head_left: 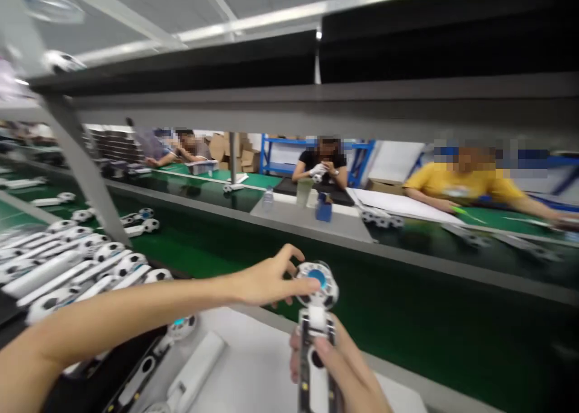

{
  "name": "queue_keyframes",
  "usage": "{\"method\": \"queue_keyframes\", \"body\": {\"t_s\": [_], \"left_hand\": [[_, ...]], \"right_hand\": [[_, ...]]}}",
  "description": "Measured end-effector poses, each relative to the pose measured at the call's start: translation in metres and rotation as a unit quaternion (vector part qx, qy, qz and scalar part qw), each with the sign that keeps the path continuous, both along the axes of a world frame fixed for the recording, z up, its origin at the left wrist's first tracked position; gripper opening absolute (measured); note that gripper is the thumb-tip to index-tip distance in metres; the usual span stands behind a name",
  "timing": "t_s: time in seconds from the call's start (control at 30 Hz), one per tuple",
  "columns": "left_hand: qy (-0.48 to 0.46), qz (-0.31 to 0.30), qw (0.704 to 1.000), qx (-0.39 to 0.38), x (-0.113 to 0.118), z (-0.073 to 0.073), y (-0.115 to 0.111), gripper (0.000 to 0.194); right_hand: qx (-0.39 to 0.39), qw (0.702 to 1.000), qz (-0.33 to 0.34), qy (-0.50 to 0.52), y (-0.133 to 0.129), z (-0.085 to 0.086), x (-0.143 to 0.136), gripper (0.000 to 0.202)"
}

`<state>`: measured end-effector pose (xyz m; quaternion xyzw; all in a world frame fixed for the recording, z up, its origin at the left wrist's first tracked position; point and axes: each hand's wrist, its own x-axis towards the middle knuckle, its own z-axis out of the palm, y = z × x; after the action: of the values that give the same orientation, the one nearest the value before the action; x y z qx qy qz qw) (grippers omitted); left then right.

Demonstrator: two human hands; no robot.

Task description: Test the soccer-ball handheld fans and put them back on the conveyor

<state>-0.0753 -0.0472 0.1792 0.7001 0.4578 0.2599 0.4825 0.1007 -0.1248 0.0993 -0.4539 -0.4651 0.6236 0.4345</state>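
My right hand (pixel 348 365) is wrapped round the black-and-white handle of a long device (pixel 317 365), its thumb along the front. The device is upright, with a round white head and a blue disc in the middle. My left hand (pixel 275 280) reaches across to that head, its thumb lying on the face by the blue disc and the other fingers curled at the head's left side. Below my left forearm, another device with a blue-centred head (pixel 183 325) lies beside a white handle-shaped piece (pixel 199 368) on the white work surface (pixel 257 353).
Many similar devices with soccer-ball-patterned heads (pixel 106 250) lie piled at left. A green conveyor belt (pixel 407 304) runs beyond my hands. Across it, several people sit at a bench, one in a yellow shirt (pixel 434 184). A grey beam (pixel 289 108) crosses overhead; a slanted post (pixel 85 160) stands left.
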Motion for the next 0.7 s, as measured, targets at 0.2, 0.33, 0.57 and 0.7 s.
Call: {"method": "queue_keyframes", "body": {"t_s": [0.2,0.33,0.57,0.7], "left_hand": [[-0.145,-0.01,0.983,-0.114,0.014,0.008,-0.006,0.041],[-0.108,0.011,0.994,-0.027,0.021,0.018,-0.01,0.037],[-0.013,0.023,0.993,0.112,0.021,0.035,-0.019,0.038],[0.034,0.03,0.986,0.157,0.025,0.047,-0.031,0.033]], "right_hand": [[-0.034,0.982,0.144,0.119,-0.009,0.021,0.003,0.047],[0.015,0.984,0.127,0.125,-0.008,0.02,0.002,0.043],[0.015,0.974,0.122,0.191,-0.008,0.018,0.0,0.053],[0.062,0.978,0.101,0.174,-0.009,0.019,0.004,0.047]]}}
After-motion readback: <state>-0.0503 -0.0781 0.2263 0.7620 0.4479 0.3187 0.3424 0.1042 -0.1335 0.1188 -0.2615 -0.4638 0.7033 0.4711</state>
